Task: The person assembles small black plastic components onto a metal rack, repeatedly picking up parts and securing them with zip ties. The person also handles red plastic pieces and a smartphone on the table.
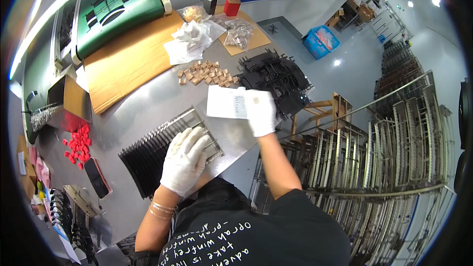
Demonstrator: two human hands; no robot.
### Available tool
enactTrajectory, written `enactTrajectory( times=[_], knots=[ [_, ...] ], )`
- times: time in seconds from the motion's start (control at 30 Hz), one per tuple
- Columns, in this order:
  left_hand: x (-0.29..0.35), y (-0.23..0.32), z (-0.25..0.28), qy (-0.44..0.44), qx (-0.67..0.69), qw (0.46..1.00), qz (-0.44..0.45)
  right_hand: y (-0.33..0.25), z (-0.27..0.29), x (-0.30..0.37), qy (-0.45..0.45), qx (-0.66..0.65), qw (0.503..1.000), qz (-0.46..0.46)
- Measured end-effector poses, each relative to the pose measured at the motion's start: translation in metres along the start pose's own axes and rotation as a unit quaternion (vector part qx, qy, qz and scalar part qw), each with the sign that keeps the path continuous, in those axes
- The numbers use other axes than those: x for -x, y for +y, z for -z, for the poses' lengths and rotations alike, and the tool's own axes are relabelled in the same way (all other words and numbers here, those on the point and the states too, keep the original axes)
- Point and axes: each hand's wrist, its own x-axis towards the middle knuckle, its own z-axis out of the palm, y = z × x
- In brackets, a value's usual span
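My left hand [185, 160], in a white glove, rests over the near end of a metal rack [189, 116] with its fingers stretched out. A row of thin black curved parts [143, 162] fills the rack to the left of that hand. My right hand [261, 112], also gloved, grips the right edge of a white printed sheet of paper [221, 102] above the table. Beyond the sheet lie several small tan blocks [207, 73]. Just past my right hand is a heap of black plastic parts [281, 76]. The right fingertips are partly hidden.
A cardboard sheet [128, 64] lies by a green conveyor belt [118, 12]. Plastic bags [192, 39] and a red box [231, 6] stand at the back. Red pieces [78, 143] and a phone [97, 177] lie left. Metal racks [374, 157] crowd the right; a blue bin [320, 42] stands beyond.
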Motion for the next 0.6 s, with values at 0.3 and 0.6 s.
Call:
enactTrajectory(
  times=[0.3, 0.6],
  knots=[
    [0.059, -0.064, 0.064, 0.030, -0.197, 0.952, 0.231, 0.221, 0.052, -0.111, -0.090, 0.190, 0.978, -0.005],
    [-0.026, -0.012, 0.060, 0.213, 0.149, 0.932, 0.252, 0.191, 0.088, -0.128, -0.029, 0.020, 0.998, 0.057]
  ],
)
